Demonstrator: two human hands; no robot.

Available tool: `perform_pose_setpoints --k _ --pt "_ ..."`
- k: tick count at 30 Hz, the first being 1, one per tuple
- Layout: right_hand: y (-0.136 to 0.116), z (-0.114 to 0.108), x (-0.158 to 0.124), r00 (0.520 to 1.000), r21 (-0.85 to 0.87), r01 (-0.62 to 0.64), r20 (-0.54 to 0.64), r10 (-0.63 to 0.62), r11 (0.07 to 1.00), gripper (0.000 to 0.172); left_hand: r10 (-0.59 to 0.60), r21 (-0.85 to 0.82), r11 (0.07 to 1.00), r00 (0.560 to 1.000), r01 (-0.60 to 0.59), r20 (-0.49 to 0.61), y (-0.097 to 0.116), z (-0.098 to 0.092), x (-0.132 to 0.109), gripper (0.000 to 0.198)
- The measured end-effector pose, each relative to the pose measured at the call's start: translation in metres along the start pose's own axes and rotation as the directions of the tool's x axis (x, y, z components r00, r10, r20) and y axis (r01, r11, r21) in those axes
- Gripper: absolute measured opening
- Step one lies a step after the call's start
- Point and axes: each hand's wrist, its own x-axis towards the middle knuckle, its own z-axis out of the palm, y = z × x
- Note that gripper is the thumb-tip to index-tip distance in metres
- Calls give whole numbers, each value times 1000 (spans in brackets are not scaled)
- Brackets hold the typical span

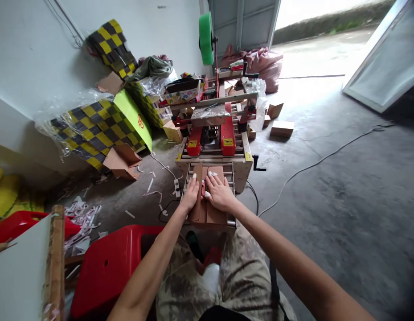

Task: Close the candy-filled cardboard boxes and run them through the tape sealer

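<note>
A brown cardboard box [216,216] lies in front of me on the metal rollers [231,222], its long top flaps folded inward with a gap between them. My left hand [190,195] rests along the left flap, fingers stretched out. Flat on the right flap is my right hand [220,194], fingers spread and thumb by the gap. White coverings wrap some of my fingertips. Something small and red and white [203,189] shows in the gap; I cannot make out what it is.
Beyond the box stands a carton-sealing machine [228,139] with red side guides, a black crank [259,164] and a green tape roll [206,39]. A red stool [106,263] is close on my left. Checkered stacks [89,129] line the wall; a cable [303,169] crosses the floor.
</note>
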Motion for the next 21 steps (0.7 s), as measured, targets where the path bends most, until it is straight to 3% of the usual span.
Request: perform_pose_setpoints --k 2,6,9,12,16,19,21 --pt "3 -3 -3 999 68 -3 33 1 998 62 -37 150 988 999 41 -29 1 14 -4 54" --pt "10 -4 -3 996 259 -9 83 -13 966 64 -97 454 881 990 131 -98 13 21 -13 53" --pt "8 -1 -1 1000 194 9 5 -11 981 63 -135 523 835 985 170 -105 17 21 -11 52" --pt "3 -1 -1 1000 70 23 -21 -22 997 62 -150 398 903 987 162 -61 12 20 -3 52" --pt "-4 -6 -12 997 28 61 38 -62 998 71 -116 84 989 990 123 -76 -1 15 4 49" --pt "-7 -7 -21 997 37 60 52 -62 997 84 -108 -190 977 994 102 -22 -8 11 5 49" --pt "-8 -7 -23 997 44 46 55 -49 998 87 -100 -272 957 995 101 18 -8 9 4 51"
